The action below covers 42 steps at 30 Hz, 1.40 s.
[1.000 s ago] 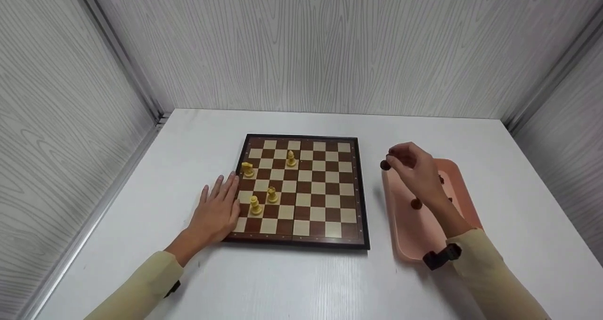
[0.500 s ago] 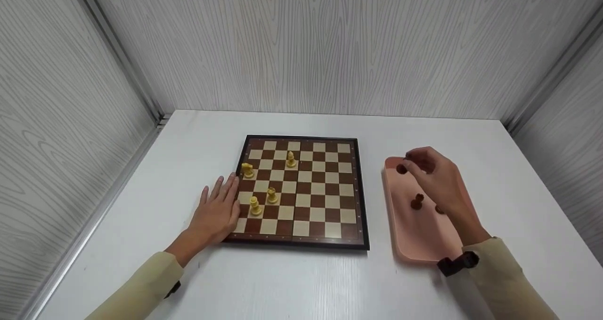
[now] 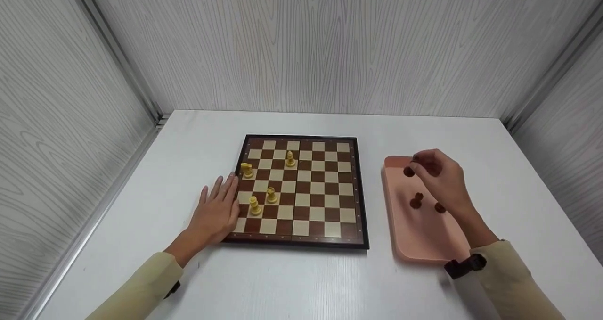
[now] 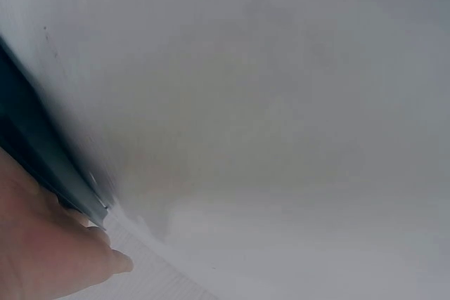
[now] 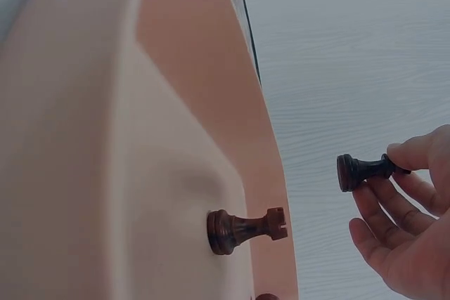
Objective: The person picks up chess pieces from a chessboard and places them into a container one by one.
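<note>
My left hand (image 3: 214,214) rests with straight fingers along the left border of a brown-and-cream chessboard (image 3: 365,242). Yellow pieces stand upright on the board: a knight (image 3: 247,170), a bishop (image 3: 290,159) and two others close to my left fingers. On the right, my right hand (image 3: 443,178) pinches a dark chess piece (image 5: 365,171) by its top, base downward, above the far end of a pink tray (image 3: 395,225). The fingers cover its head, so its kind is hidden. A dark rook (image 5: 242,231) stands in the tray, with another dark piece (image 3: 440,208) beside it.
The white table (image 3: 330,282) runs around the board and tray, with a strip of tabletop between them. Grey wood-grain panels (image 3: 301,51) close off the back and both sides.
My right hand has moved rightward with the dark chess piece, from over the tray's left rim to above its inside. My left hand and the yellow pieces stay in place.
</note>
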Each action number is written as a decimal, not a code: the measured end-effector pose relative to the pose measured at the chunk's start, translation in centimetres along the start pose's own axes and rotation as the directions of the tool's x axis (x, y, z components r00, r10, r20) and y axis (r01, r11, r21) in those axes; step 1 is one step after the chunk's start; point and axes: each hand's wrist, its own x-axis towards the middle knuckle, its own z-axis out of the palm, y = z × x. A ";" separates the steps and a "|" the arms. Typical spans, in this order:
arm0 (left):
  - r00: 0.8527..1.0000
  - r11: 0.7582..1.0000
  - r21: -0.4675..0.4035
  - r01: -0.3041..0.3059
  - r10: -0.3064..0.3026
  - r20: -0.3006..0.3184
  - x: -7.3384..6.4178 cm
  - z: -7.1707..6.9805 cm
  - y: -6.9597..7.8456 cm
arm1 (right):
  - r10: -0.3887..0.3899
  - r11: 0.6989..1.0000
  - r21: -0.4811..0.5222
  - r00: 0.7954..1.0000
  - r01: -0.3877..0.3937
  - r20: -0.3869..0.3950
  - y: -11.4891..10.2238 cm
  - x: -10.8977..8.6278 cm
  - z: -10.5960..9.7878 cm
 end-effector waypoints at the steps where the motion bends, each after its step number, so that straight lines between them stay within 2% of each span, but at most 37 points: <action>1: 1.000 1.000 -0.001 0.000 0.000 -0.001 0.0 0.0 0.0 | 0.000 1.000 -0.002 1.000 0.000 0.000 0.0 0.0 0.0; 17: 0.999 1.000 -0.013 -0.008 0.007 -0.046 -0.3 0.0 -0.1 | 0.000 0.999 -0.039 1.000 0.001 0.024 -0.1 -0.1 0.1; 25: 0.999 1.000 -0.012 -0.006 0.005 -0.042 -0.1 -0.1 0.0 | -0.021 0.998 -0.061 0.999 0.023 0.037 3.1 0.5 0.6; 29: 1.000 1.000 -0.015 -0.002 0.002 -0.028 -0.1 -0.1 0.0 | -0.051 0.997 -0.054 0.999 0.052 0.018 3.9 0.7 1.1; 32: 1.000 1.000 -0.016 -0.002 0.002 -0.031 -0.1 -0.1 0.0 | -0.069 0.997 -0.031 0.998 0.069 0.014 3.8 0.8 1.5; 38: 0.999 1.000 -0.023 -0.010 0.009 -0.044 0.0 -0.1 0.0 | 0.020 1.000 0.007 0.997 -0.020 0.078 2.7 1.0 2.4; 42: 0.999 1.000 -0.026 -0.013 0.012 -0.039 -0.1 0.0 0.1 | 0.024 0.999 0.039 0.995 -0.028 0.098 1.4 1.2 3.3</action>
